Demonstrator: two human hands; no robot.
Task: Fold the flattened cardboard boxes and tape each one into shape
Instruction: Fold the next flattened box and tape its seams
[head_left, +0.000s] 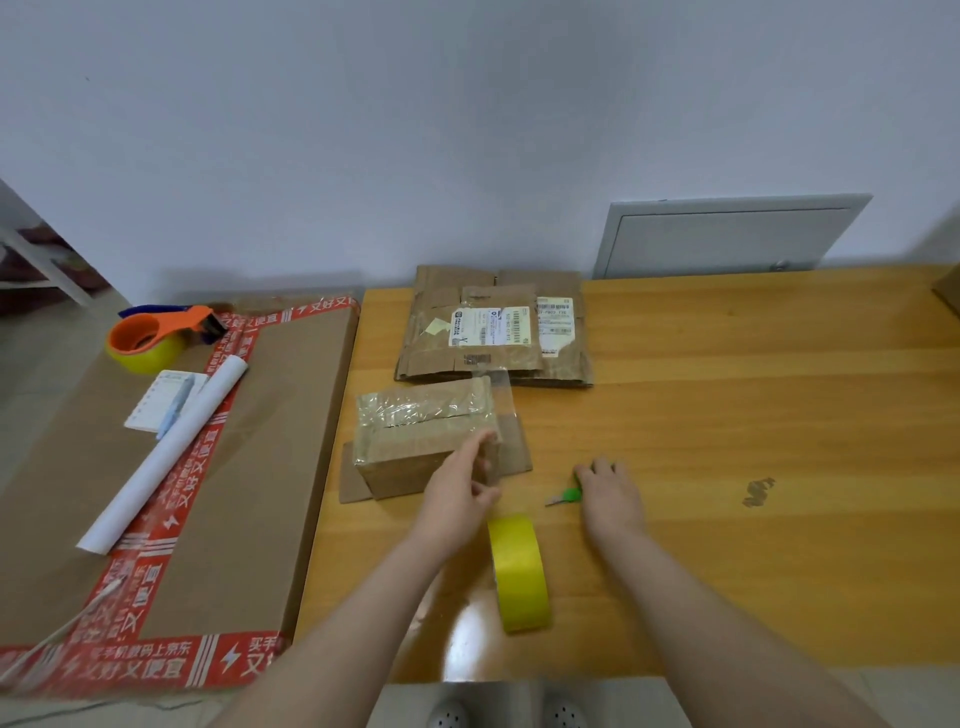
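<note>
Left hand (460, 483) sits at the near right corner of the folded box (415, 441), fingers reaching onto the box edge, thumb below, pinching the near end of a clear tape strip (503, 410) that stands up along the box's right side. Right hand (608, 493) lies palm down on the worktop (753, 405) at 3 o'clock of the left hand, fingers over the green handle of a small cutting tool (563, 496) whose metal tip points to 9 o'clock; cannot tell if it grips it or just rests there.

Box is wrapped in shiny clear tape on top and sits on a flat cardboard piece (519, 452) near the worktop's left edge. Yellow tape roll (519, 571) stands on edge at 6 o'clock of the box, between the two forearms. Stack of flattened boxes (483, 332) with shipping labels lies at 12 o'clock of the box, near the wall. Dark stain (758, 491) on the worktop at 3 o'clock of the right hand.

Big flat carton (291, 441) with red printed tape lies at 9 o'clock, beside the worktop. On it: orange tape dispenser (156, 338) at the far end, notepad (156, 400), rolled white paper (171, 457).
</note>
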